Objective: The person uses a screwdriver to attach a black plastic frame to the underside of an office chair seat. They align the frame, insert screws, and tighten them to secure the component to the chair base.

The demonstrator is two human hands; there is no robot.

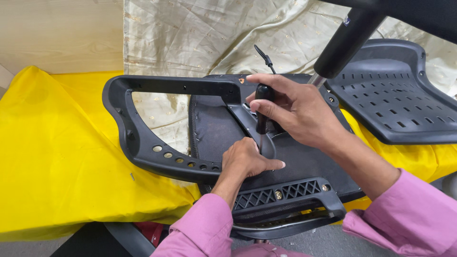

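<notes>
On the surface: a yellow cloth (pixel 57 157) is spread under an upturned seat (pixel 304 162).
Behind: a cream cloth (pixel 190 33) is hung.
Right hand (pixel 295 112): grip closed around a screwdriver (pixel 263 107).
Left hand (pixel 245 159): pressed on the seat, fingers curled.

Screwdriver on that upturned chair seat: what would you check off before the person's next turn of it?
1. Grip on tool: right hand is wrapped around the screwdriver handle. Ok.
2. Tool upright: shaft points straight down at the chair seat. Ok.
3. Tip seated in a screw: left hand hides the tip. Cannot tell.
4. Tip steadied: left hand's fingers are at the base of the shaft. Ok.
5. Armrest in place against the seat: its end lies under the hands. Cannot tell.
6. Seat resting flat on the yellow cloth. Ok.
</notes>
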